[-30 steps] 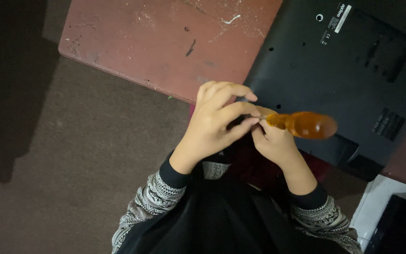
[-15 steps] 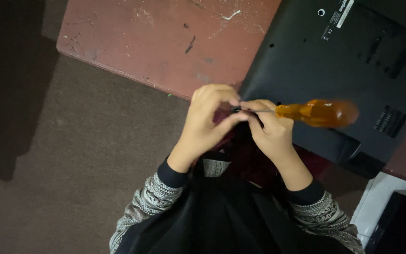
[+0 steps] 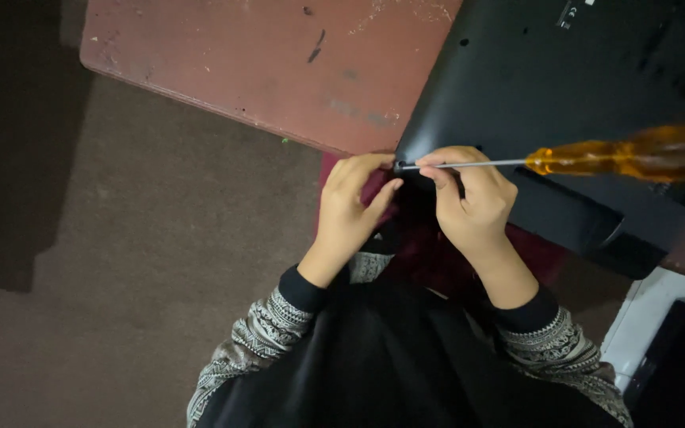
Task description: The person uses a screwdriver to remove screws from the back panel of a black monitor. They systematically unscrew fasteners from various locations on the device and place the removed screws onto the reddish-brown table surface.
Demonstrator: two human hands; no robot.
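Below me the brown floor (image 3: 120,261) fills the left of the view, and the worn reddish bench (image 3: 279,71) reaches in from the top. On its right end lies the black laptop (image 3: 564,71), underside up, with one corner jutting toward me. My left hand (image 3: 350,210) and right hand (image 3: 473,206) meet just at that corner. A second ago they were bunched together around the screwdriver's shaft; now they have drawn a little apart, and the screwdriver (image 3: 596,158) lies level, its amber handle well off to my right over the laptop. My right grip pinches the thin metal shaft near its tip, while my left fingers (image 3: 374,170) curl at the tip itself; whether they pinch something small there I cannot tell. I judge that the tip is being readied.
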